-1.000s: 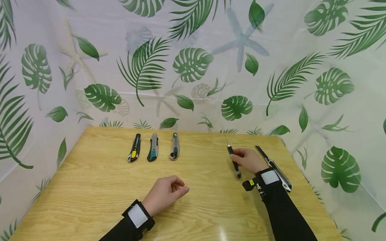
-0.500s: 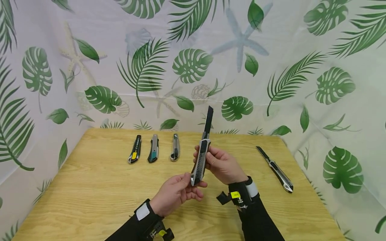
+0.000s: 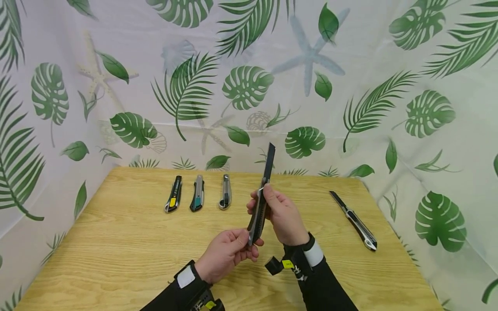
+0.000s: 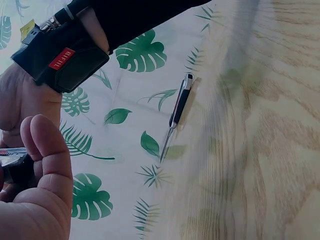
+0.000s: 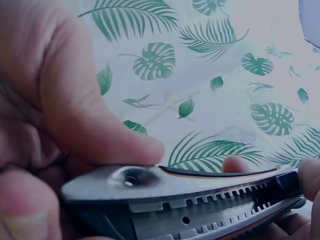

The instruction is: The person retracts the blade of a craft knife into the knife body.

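Note:
Both hands hold one utility knife [image 3: 260,207] upright above the middle of the wooden table [image 3: 116,250], its dark blade [image 3: 269,162] pushed out and pointing up. My left hand [image 3: 229,252] pinches the lower end of the handle. My right hand [image 3: 278,214] grips the upper handle, thumb near the slider. The right wrist view shows the grey handle [image 5: 190,205] close up under my thumb [image 5: 80,110]. In the left wrist view my left hand [image 4: 35,185] is at the lower left.
Three closed utility knives lie side by side at the back: yellow-marked [image 3: 173,199], teal [image 3: 197,198], grey [image 3: 224,197]. Another knife with its blade out [image 3: 354,220] lies at the right, also seen as knife [image 4: 179,107]. A leaf-print curtain [image 3: 249,86] surrounds the table.
My right hand lifted a knife off the right side of the table and brought it to the middle, where my left hand took its lower end. The knife has since turned edge-on.

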The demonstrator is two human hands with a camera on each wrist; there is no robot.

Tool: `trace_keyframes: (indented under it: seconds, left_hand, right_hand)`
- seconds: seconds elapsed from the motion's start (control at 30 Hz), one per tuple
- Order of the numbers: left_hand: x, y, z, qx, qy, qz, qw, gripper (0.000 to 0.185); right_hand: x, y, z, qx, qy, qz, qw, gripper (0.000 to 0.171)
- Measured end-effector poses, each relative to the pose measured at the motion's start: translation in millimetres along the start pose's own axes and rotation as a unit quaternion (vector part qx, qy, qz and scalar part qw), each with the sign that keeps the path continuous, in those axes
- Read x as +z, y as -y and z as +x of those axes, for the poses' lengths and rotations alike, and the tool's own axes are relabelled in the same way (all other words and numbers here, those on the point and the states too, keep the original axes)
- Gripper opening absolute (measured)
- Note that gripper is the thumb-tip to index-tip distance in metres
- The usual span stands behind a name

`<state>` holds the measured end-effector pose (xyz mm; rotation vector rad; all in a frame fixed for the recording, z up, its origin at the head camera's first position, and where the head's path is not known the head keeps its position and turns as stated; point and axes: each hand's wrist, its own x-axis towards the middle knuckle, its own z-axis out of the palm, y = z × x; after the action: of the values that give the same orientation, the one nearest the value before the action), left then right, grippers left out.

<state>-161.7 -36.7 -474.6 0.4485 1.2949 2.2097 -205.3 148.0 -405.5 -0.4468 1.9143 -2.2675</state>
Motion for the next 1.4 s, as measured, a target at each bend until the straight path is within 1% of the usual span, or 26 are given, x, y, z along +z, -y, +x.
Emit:
trace_keyframes:
  seconds: [0.17, 0.33, 0.5, 0.6, 0.9, 1.07, 1.2, 1.4]
  left_hand:
    - [0.1, 0.0, -1.0, -0.001, 0.0, -0.001, 1.0, 0.046]
    - [-1.3, 0.1, -2.1, -0.002, -0.005, 0.003, 1.0, 0.046]
    - [-2.2, -1.4, -3.4, -0.003, -0.012, 0.008, 0.9999, 0.046]
    - [-2.2, -2.7, -3.9, -0.003, -0.014, 0.005, 0.9999, 0.046]
    - [-2.8, -4.5, -5.2, 0.015, 0.003, -0.002, 0.9999, 0.048]
    - [-0.9, -6.9, -6.1, 0.022, -0.003, -0.003, 0.9997, 0.051]
    - [0.1, -8.0, -6.4, 0.018, -0.012, -0.006, 0.9998, 0.05]
    - [-0.3, -10.0, -5.6, 0.028, -0.011, -0.005, 0.9995, 0.052]
  right_hand:
    - [4, -1, 0, -0.006, -0.009, -0.019, 1.0, 0.047]
    - [9, 2, -1, -0.019, 0.002, -0.034, 0.999, 0.043]
    - [13, 4, -2, -0.021, 0.007, -0.044, 0.999, 0.042]
    - [15, 4, -3, -0.02, 0.011, -0.042, 0.999, 0.041]
    - [19, 1, -6, -0.013, 0.033, -0.03, 0.999, 0.045]
    - [21, -1, -8, -0.014, 0.045, -0.026, 0.999, 0.045]
    - [22, -3, -10, -0.015, 0.045, -0.021, 0.999, 0.044]
    - [25, -9, -13, -0.008, 0.047, -0.015, 0.999, 0.043]
